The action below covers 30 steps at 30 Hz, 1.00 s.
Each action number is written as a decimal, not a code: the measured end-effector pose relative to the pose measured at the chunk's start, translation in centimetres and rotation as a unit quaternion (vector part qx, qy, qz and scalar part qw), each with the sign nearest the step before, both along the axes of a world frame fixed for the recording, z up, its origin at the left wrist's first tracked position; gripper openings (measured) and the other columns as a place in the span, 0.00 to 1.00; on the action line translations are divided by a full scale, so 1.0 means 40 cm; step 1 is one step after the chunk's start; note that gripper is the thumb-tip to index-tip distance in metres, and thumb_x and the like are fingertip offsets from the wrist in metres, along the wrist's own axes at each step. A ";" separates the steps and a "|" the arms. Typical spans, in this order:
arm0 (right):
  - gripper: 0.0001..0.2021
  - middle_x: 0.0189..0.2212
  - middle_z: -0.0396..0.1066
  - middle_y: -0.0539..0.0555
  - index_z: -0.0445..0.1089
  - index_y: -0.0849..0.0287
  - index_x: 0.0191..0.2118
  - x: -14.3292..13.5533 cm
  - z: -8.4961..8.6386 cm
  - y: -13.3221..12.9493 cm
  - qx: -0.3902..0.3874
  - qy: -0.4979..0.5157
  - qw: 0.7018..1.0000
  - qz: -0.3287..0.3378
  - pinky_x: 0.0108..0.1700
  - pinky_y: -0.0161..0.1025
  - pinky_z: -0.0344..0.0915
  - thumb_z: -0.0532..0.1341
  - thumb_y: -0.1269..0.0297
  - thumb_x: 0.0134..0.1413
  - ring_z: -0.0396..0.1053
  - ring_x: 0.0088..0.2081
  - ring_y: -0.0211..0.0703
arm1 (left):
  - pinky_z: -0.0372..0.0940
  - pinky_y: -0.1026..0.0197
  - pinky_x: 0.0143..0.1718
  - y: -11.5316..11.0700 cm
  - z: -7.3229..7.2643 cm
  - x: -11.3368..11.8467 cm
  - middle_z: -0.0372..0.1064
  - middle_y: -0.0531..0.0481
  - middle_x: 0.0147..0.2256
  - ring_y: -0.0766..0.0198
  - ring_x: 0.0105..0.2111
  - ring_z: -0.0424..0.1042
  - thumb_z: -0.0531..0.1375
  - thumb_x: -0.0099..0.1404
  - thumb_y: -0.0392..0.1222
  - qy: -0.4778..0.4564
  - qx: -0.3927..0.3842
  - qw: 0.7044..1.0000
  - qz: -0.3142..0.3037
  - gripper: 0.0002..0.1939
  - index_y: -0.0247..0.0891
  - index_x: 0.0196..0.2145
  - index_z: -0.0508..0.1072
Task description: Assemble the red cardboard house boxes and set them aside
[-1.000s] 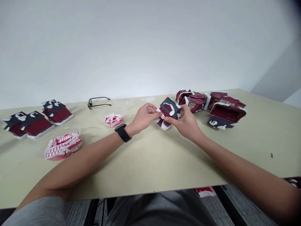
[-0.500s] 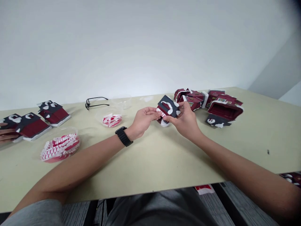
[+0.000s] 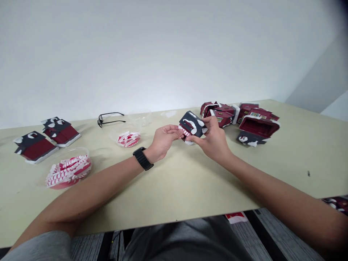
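Over the counter [image 3: 174,188], left hand [image 3: 164,142] still pinches striped piece [image 3: 185,131] against house [image 3: 193,124] gripped by right hand [image 3: 216,140]; handling continues, with one far-left house now gone.

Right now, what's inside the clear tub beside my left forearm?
The clear tub holds a heap of red-and-white striped pieces, overlapping one another. The top ones show; whatever lies beneath them is covered, so I can't give a count.

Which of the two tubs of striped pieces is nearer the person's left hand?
The smaller-looking tub, by the black glasses; the other tub sits farther from the left hand, beside the forearm.
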State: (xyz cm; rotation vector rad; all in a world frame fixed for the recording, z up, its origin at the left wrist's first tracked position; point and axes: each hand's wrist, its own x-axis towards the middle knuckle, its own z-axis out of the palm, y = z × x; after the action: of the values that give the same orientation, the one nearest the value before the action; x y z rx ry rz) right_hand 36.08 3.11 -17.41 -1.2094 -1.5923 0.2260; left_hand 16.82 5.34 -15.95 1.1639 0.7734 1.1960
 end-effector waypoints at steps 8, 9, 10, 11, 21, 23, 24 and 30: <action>0.35 0.39 0.77 0.54 0.59 0.51 0.45 -0.002 0.010 -0.005 -0.013 0.005 1.000 0.007 0.37 0.44 0.67 0.78 0.44 0.39 0.75 0.37 0.54 | 0.68 0.58 0.42 0.001 -0.008 -0.001 0.78 0.48 0.32 0.66 0.32 0.73 0.78 0.48 0.42 0.003 0.019 1.000 0.010 0.19 0.32 0.35 0.79; 0.35 0.39 0.77 0.54 0.59 0.51 0.45 -0.003 0.011 -0.005 -0.013 0.008 1.000 0.007 0.37 0.44 0.67 0.78 0.45 0.38 0.75 0.37 0.54 | 0.68 0.58 0.42 -0.001 -0.008 -0.001 0.78 0.48 0.33 0.66 0.32 0.73 0.78 0.48 0.42 0.001 0.020 1.000 0.010 0.19 0.32 0.36 0.79; 0.36 0.40 0.77 0.54 0.59 0.51 0.45 -0.003 0.012 -0.006 -0.013 0.010 1.000 0.009 0.37 0.44 0.67 0.78 0.45 0.38 0.75 0.37 0.54 | 0.68 0.58 0.42 -0.002 -0.007 -0.001 0.78 0.48 0.33 0.66 0.32 0.73 0.78 0.49 0.42 0.000 0.020 1.000 0.008 0.19 0.32 0.36 0.79; 0.36 0.40 0.77 0.54 0.59 0.51 0.45 -0.003 0.013 -0.007 -0.014 0.013 1.000 0.012 0.37 0.44 0.67 0.79 0.45 0.37 0.75 0.37 0.54 | 0.68 0.59 0.42 -0.004 -0.005 -0.002 0.78 0.47 0.34 0.66 0.33 0.73 0.78 0.49 0.42 -0.002 0.019 1.000 0.005 0.19 0.32 0.36 0.79; 0.37 0.40 0.78 0.54 0.59 0.51 0.46 0.004 0.007 0.000 -0.008 -0.002 1.000 0.008 0.35 0.44 0.65 0.78 0.39 0.39 0.74 0.33 0.51 | 0.69 0.58 0.41 0.002 -0.004 -0.001 0.79 0.47 0.34 0.66 0.32 0.74 0.79 0.48 0.44 -0.003 0.019 1.000 0.005 0.21 0.32 0.36 0.79; 0.37 0.38 0.78 0.53 0.59 0.51 0.46 0.004 0.007 0.001 -0.013 0.008 1.000 0.010 0.34 0.43 0.65 0.77 0.38 0.38 0.73 0.32 0.51 | 0.69 0.58 0.41 0.003 -0.005 0.000 0.79 0.47 0.33 0.65 0.32 0.74 0.79 0.48 0.45 -0.004 0.025 1.000 0.004 0.22 0.32 0.36 0.79; 0.37 0.37 0.78 0.53 0.59 0.51 0.45 0.004 0.006 0.001 -0.016 0.017 1.000 0.013 0.33 0.43 0.65 0.77 0.38 0.38 0.73 0.31 0.50 | 0.69 0.58 0.40 0.003 -0.005 0.000 0.79 0.47 0.33 0.65 0.32 0.74 0.79 0.48 0.45 -0.003 0.028 1.000 0.004 0.22 0.32 0.36 0.79; 0.35 0.35 0.77 0.51 0.60 0.51 0.45 0.003 0.004 0.004 -0.039 0.048 0.998 0.026 0.32 0.44 0.66 0.77 0.39 0.39 0.73 0.30 0.50 | 0.68 0.58 0.38 -0.008 -0.001 0.003 0.77 0.48 0.30 0.65 0.30 0.73 0.78 0.50 0.47 0.013 0.058 0.998 0.022 0.22 0.33 0.37 0.78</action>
State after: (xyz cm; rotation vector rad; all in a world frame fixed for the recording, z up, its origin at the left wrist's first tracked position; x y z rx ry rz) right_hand 36.21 3.27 -17.26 -1.2008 -1.5438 0.3780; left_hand 16.95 5.02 -16.00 1.2661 0.7613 1.2779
